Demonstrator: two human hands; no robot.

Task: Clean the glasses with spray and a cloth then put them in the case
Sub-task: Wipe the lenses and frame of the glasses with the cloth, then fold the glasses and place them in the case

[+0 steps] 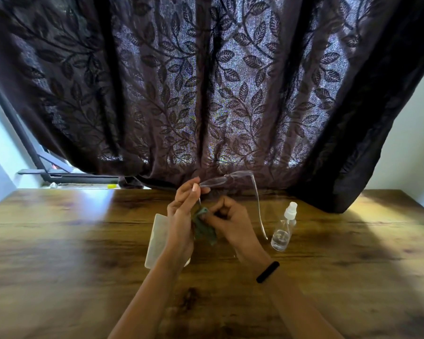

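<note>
My left hand (pixel 185 204) pinches the clear-framed glasses (pixel 227 179) at their left corner and holds them up above the table. One temple arm hangs down to the right toward the bottle. My right hand (pixel 228 220) grips a green cloth (pixel 203 226), pressed around the other temple arm just below my left fingers. A clear spray bottle (pixel 284 228) with a white nozzle stands upright on the table to the right of my hands. The whitish translucent case (pixel 157 238) lies under my left wrist, partly hidden by it.
The wooden table (pixel 71 253) stretches wide on both sides. A dark leaf-patterned curtain (pixel 206 94) hangs close behind my hands, draping onto the table's far right edge. A window sill with small objects lies at the far left.
</note>
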